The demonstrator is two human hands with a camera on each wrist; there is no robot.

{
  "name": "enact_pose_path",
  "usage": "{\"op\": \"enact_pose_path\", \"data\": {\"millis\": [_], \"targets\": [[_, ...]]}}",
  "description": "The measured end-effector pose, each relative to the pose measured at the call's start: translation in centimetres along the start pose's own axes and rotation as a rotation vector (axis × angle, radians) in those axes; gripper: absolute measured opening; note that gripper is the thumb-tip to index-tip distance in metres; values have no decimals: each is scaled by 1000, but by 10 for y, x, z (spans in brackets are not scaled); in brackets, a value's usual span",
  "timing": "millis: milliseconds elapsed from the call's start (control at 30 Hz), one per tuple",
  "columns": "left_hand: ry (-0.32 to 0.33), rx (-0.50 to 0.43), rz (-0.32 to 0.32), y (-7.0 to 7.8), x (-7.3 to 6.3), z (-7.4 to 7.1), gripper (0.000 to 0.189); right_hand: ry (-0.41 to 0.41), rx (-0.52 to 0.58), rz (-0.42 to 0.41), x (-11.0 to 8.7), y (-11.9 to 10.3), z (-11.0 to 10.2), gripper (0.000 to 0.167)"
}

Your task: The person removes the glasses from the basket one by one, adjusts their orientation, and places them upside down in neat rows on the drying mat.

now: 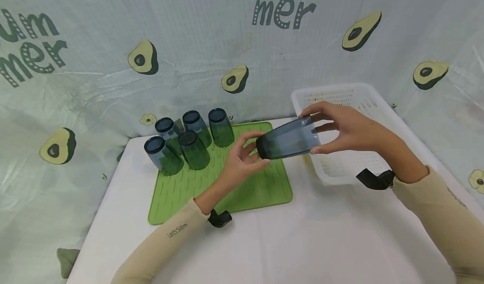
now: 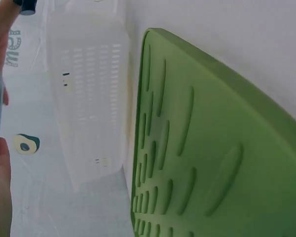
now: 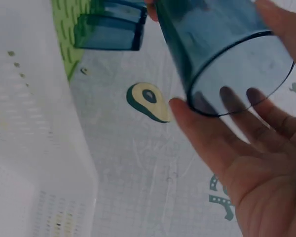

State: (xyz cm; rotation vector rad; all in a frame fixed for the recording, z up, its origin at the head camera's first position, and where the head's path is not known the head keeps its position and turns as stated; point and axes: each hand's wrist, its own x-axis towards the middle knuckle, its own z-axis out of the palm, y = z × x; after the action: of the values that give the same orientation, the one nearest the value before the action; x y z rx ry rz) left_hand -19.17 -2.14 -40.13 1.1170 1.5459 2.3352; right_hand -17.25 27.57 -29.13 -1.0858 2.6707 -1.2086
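Note:
A blue drinking glass (image 1: 289, 138) is held tilted nearly on its side in the air, between both hands. Its dark base points left, where my left hand (image 1: 245, 154) grips it with fingers and thumb. At the open rim on the right, my right hand (image 1: 340, 128) holds it with thumb below and fingers above and behind. The right wrist view shows the rim of the glass (image 3: 207, 64) wide open, with fingertips against it. Below the left hand lies a green drying mat (image 1: 261, 187). Several like glasses (image 1: 194, 149) stand upside down on its left and back part.
A white perforated plastic basket (image 1: 332, 166) stands on the right, behind and below my right hand. The white table (image 1: 302, 242) reaches toward me in front of the mat. A curtain with avocado prints (image 1: 189, 44) hangs behind the table.

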Motion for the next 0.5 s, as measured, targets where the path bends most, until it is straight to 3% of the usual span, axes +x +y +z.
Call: {"op": "enact_pose_path", "data": {"millis": [167,267,400,500], "targets": [[91,-167,-57,-2,-2,-5,63,10,-3,183,-4,-5,18,83],[133,-299,-105,0,-2,-6,64,8,4,244,-2,-9,30,86],[176,-428,-151,3,-1,-6,64,33,33,247,2,-13,43,85],[160,-535,-166,6,2,-5,62,77,13,218,3,-16,50,83]]}}
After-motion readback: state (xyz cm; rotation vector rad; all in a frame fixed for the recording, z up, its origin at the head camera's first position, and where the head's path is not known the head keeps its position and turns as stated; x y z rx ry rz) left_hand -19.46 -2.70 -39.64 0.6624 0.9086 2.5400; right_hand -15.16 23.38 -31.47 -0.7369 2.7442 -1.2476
